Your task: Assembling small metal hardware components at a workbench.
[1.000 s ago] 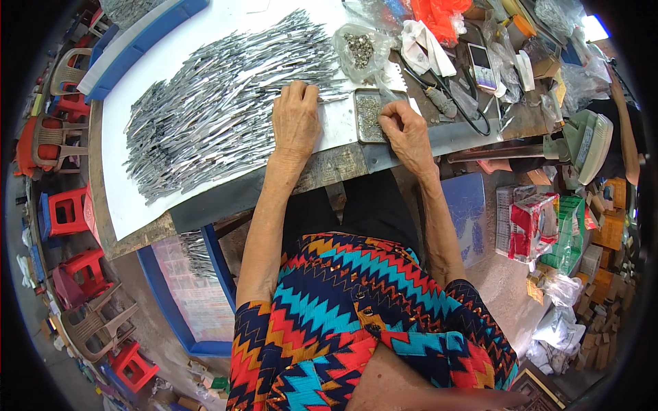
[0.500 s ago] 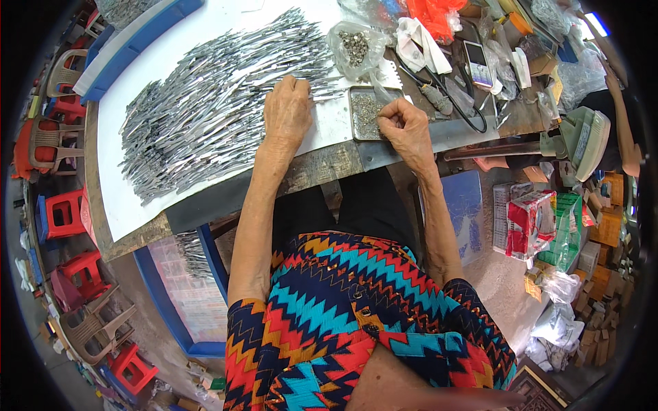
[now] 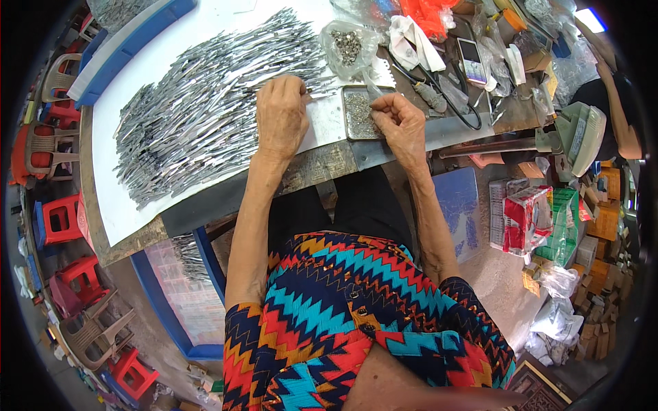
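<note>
Left hand [image 3: 282, 116] farther up metal strips [image 3: 205, 109]

Thin silvery metal strips [image 3: 205, 109] are lying in a broad, loosely fanned heap on white paper [image 3: 123, 198] across the table. A small shallow tray [image 3: 358, 113] of tiny metal bits is sitting flat just beside the heap's right end.

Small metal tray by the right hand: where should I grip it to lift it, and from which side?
Take the tray by its near rim, coming from the bench's front edge. It lies flat, full of small loose parts, so keep it level. The right hand covers its right rim, and a bag crowds the far side.
</note>
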`<state>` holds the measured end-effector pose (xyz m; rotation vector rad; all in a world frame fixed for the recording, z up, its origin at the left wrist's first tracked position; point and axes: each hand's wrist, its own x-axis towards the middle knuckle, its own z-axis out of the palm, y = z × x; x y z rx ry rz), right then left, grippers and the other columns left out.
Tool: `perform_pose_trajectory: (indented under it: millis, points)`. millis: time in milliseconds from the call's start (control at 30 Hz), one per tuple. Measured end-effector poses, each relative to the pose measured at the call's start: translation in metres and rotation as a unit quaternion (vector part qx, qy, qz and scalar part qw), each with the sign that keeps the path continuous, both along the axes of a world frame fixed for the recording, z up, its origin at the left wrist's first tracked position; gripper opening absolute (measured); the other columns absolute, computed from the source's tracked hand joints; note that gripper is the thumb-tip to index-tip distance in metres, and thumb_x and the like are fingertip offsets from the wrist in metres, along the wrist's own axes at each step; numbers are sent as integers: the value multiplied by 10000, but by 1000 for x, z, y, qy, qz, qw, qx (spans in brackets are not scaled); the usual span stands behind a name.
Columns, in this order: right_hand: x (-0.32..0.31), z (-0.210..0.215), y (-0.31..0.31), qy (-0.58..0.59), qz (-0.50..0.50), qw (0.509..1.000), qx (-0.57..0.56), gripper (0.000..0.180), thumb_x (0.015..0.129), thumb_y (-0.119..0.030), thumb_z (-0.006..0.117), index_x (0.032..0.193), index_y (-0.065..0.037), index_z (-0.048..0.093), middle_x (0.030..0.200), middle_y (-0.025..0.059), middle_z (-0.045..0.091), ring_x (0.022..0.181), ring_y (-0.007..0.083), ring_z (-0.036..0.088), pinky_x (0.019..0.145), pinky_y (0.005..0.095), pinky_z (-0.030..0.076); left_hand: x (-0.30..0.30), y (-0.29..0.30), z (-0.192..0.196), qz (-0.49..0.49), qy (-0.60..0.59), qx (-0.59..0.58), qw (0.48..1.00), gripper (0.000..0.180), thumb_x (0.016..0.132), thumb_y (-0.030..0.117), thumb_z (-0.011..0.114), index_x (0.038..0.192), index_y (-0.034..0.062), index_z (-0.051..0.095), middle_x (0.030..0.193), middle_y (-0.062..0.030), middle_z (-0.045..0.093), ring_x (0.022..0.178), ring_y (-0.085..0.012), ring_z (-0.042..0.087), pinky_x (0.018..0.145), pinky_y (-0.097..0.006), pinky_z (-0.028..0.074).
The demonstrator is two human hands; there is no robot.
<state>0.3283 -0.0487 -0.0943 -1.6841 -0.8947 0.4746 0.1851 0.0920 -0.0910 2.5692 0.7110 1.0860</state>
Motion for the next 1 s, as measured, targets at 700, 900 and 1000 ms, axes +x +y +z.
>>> perform_pose_trajectory:
  millis: [700,900,1000]
  points:
    - [-34,13,9,82,43,993,71,135,744,26,564,879,8,561,719,8,565,627,37,509,555,175,410,-11,-72,-8,-187,-239,-685,663,227,891,204,498,1014,20,454,681,-57,564,458,-44,444,372,-134,291]
    - [-36,14,9,77,55,993,67,131,747,29,558,876,11,552,717,10,563,628,37,513,550,173,410,-15,-72,-10,-192,-246,-681,662,208,891,197,499,989,19,455,695,-63,567,472,-47,451,375,-137,293]
    - [-37,15,9,77,54,994,61,128,747,31,554,873,12,550,713,9,559,624,37,509,549,172,407,-15,-72,-11,-188,-247,-686,658,196,889,195,503,970,23,457,694,-62,566,473,-46,450,375,-137,286]
